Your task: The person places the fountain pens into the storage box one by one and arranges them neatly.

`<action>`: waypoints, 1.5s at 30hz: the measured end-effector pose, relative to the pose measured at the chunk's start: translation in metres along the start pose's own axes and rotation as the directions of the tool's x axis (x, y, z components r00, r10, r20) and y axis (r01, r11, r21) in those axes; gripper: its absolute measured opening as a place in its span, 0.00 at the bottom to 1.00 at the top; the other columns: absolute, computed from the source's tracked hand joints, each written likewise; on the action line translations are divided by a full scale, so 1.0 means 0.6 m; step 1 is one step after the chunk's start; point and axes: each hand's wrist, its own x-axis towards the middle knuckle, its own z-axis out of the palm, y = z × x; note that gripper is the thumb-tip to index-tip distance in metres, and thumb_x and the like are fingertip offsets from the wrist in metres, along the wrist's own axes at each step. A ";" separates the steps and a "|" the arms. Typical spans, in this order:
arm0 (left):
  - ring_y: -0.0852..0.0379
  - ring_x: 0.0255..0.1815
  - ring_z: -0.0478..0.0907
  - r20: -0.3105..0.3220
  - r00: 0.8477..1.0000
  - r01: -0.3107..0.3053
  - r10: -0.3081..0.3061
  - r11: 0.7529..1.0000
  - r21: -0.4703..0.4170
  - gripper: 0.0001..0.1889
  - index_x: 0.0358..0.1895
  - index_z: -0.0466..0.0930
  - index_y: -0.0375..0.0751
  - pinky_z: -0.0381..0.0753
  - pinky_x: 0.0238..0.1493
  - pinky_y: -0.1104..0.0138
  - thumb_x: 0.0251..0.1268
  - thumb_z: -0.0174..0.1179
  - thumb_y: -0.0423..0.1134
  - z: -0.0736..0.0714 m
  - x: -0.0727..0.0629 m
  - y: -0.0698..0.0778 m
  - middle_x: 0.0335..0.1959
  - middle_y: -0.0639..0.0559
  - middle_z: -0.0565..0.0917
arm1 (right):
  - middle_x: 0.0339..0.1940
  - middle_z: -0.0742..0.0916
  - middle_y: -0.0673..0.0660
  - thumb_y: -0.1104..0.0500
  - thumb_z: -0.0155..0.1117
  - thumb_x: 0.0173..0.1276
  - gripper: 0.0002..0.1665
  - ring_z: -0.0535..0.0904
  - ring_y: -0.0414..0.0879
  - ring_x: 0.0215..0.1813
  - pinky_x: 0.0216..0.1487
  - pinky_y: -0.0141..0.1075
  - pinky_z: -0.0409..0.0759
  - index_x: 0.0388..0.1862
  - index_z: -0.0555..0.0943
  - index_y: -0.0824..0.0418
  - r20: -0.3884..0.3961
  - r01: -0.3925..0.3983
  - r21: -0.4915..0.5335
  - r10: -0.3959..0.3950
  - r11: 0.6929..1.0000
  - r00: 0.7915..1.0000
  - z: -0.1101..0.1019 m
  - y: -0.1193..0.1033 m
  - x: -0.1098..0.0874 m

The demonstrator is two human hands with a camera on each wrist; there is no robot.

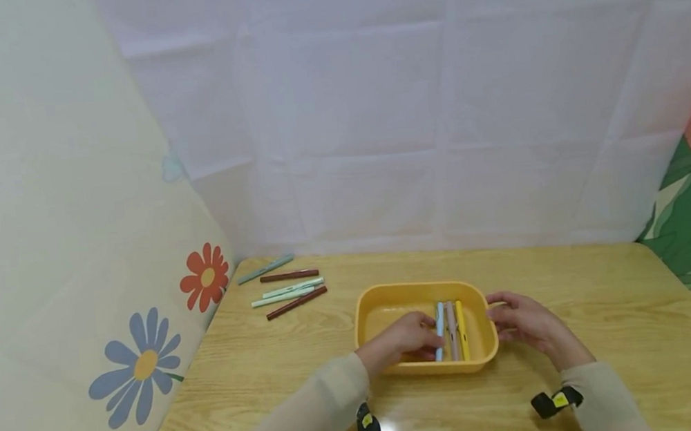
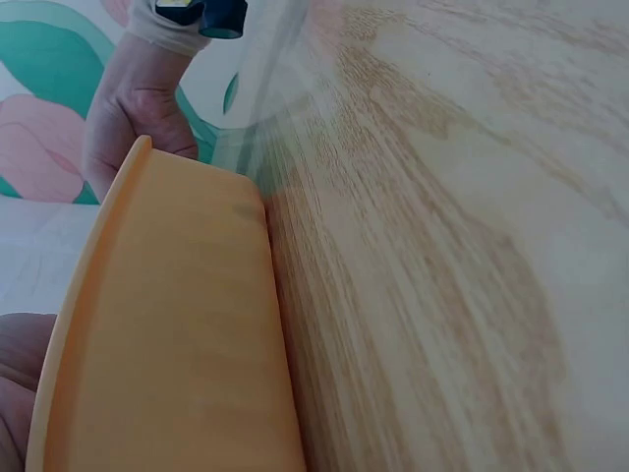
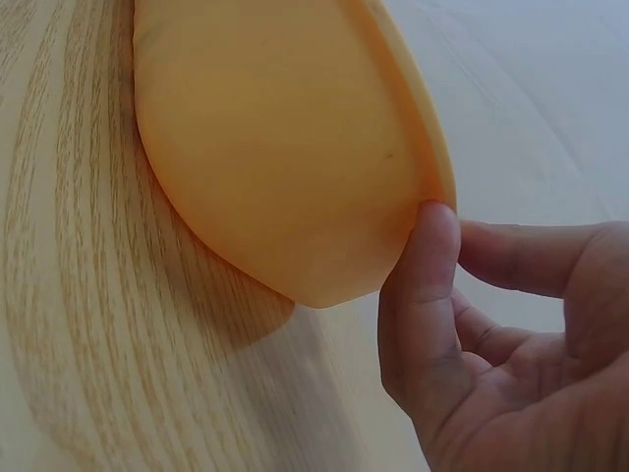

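Note:
A yellow tray (image 1: 423, 369) stands on the wooden table with three capped pens lying side by side in its right half. They are a light blue pen (image 1: 439, 317), a mauve pen (image 1: 453, 330) and a yellow pen (image 1: 463, 329). My left hand (image 1: 410, 334) reaches over the near left rim, its thumb and fingers pinching the light blue pen low inside the tray. At the right end, my right hand (image 1: 527, 323) touches the tray's rim with relaxed, spread fingertips. In the right wrist view, a fingertip (image 3: 432, 226) rests against the rim's outside.
Several more pens lie at the table's far left: a grey-teal pen (image 1: 266, 269), a dark red pen (image 1: 289, 276), a mint pen (image 1: 284, 296) and others. A white cloth (image 1: 372, 102) hangs behind the table (image 1: 262, 390), with flower-patterned cloth at both sides.

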 end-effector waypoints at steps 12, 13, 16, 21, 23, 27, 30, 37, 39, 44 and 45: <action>0.56 0.24 0.81 -0.023 1.000 0.005 -0.002 0.993 0.119 0.21 0.55 0.72 0.33 0.85 0.26 0.67 0.60 0.70 0.26 0.002 0.008 0.003 0.32 0.43 0.82 | 0.44 0.85 0.54 0.59 0.60 0.77 0.31 0.83 0.45 0.40 0.38 0.36 0.87 0.72 0.64 0.71 0.008 0.035 -0.001 -0.035 0.999 0.999 0.001 0.000 -0.002; 0.56 0.23 0.81 -0.027 1.000 0.005 -0.002 0.992 0.126 0.21 0.54 0.72 0.33 0.85 0.25 0.68 0.60 0.70 0.26 0.003 0.008 0.002 0.31 0.43 0.82 | 0.44 0.85 0.54 0.59 0.60 0.77 0.31 0.83 0.45 0.40 0.38 0.36 0.87 0.72 0.64 0.72 0.009 0.035 -0.002 -0.035 0.999 0.999 0.000 0.000 -0.002; 0.57 0.21 0.80 -0.035 0.999 0.003 0.001 0.992 0.127 0.20 0.52 0.72 0.34 0.84 0.23 0.69 0.59 0.70 0.25 0.005 0.009 0.002 0.29 0.43 0.82 | 0.44 0.85 0.54 0.59 0.60 0.77 0.31 0.83 0.45 0.40 0.38 0.36 0.87 0.72 0.63 0.72 0.011 0.035 0.002 -0.035 0.999 0.999 0.000 0.000 -0.002; 0.58 0.19 0.79 -0.045 0.999 0.001 0.005 0.992 0.126 0.20 0.50 0.70 0.34 0.83 0.22 0.70 0.58 0.70 0.24 0.007 0.006 0.004 0.29 0.43 0.81 | 0.45 0.85 0.55 0.59 0.60 0.77 0.32 0.83 0.45 0.40 0.38 0.36 0.86 0.72 0.63 0.72 0.011 0.034 0.005 -0.034 0.999 0.999 0.000 -0.001 -0.002; 0.58 0.19 0.79 -0.046 0.999 0.002 0.004 0.992 0.123 0.20 0.49 0.70 0.34 0.83 0.22 0.69 0.58 0.70 0.23 0.007 0.005 0.005 0.30 0.43 0.80 | 0.46 0.85 0.55 0.59 0.60 0.77 0.32 0.83 0.45 0.40 0.38 0.36 0.86 0.72 0.63 0.72 0.013 0.035 0.004 -0.035 0.999 0.999 0.000 -0.001 -0.003; 0.58 0.19 0.79 -0.045 0.999 0.000 0.005 0.994 0.107 0.21 0.49 0.69 0.34 0.84 0.23 0.69 0.57 0.69 0.22 0.009 0.004 0.005 0.31 0.43 0.79 | 0.45 0.85 0.55 0.59 0.60 0.76 0.32 0.83 0.45 0.40 0.38 0.36 0.86 0.72 0.62 0.72 0.016 0.038 0.009 -0.038 0.999 0.999 0.000 -0.002 -0.004; 0.59 0.18 0.78 -0.047 0.999 -0.007 0.011 0.996 0.088 0.21 0.48 0.68 0.33 0.84 0.22 0.70 0.57 0.68 0.20 0.010 0.004 0.004 0.30 0.43 0.79 | 0.45 0.85 0.55 0.60 0.60 0.76 0.32 0.83 0.45 0.40 0.38 0.35 0.86 0.72 0.62 0.73 0.018 0.037 0.012 -0.037 0.999 0.999 0.001 -0.002 -0.004; 0.59 0.18 0.78 -0.048 0.999 -0.016 0.018 0.999 0.050 0.21 0.48 0.68 0.32 0.84 0.22 0.70 0.55 0.67 0.18 0.012 0.003 0.004 0.28 0.43 0.79 | 0.45 0.85 0.55 0.60 0.60 0.76 0.32 0.83 0.45 0.40 0.38 0.35 0.86 0.72 0.62 0.72 0.017 0.037 0.014 -0.037 0.999 0.999 0.000 -0.001 -0.003; 0.59 0.18 0.78 -0.044 0.999 -0.017 0.019 0.999 0.052 0.22 0.48 0.68 0.33 0.85 0.23 0.69 0.55 0.67 0.18 0.011 0.002 0.004 0.28 0.43 0.79 | 0.45 0.85 0.55 0.60 0.60 0.76 0.32 0.83 0.45 0.40 0.38 0.35 0.86 0.72 0.63 0.72 0.018 0.036 0.013 -0.036 0.999 0.999 0.000 -0.001 -0.002; 0.58 0.19 0.79 -0.033 0.999 -0.024 0.027 0.998 0.065 0.22 0.49 0.67 0.34 0.85 0.24 0.69 0.56 0.67 0.19 0.005 -0.001 0.005 0.27 0.44 0.80 | 0.45 0.84 0.56 0.60 0.60 0.76 0.32 0.83 0.45 0.40 0.37 0.36 0.86 0.72 0.62 0.72 0.020 0.033 0.013 -0.034 0.999 0.999 -0.001 -0.001 -0.002; 0.58 0.19 0.79 -0.031 0.999 -0.030 0.032 0.998 0.061 0.23 0.50 0.67 0.33 0.85 0.24 0.68 0.56 0.67 0.19 0.003 -0.002 0.006 0.27 0.44 0.80 | 0.45 0.84 0.56 0.60 0.60 0.76 0.32 0.83 0.45 0.40 0.38 0.36 0.86 0.72 0.62 0.72 0.020 0.033 0.013 -0.033 0.999 0.999 -0.001 -0.001 -0.002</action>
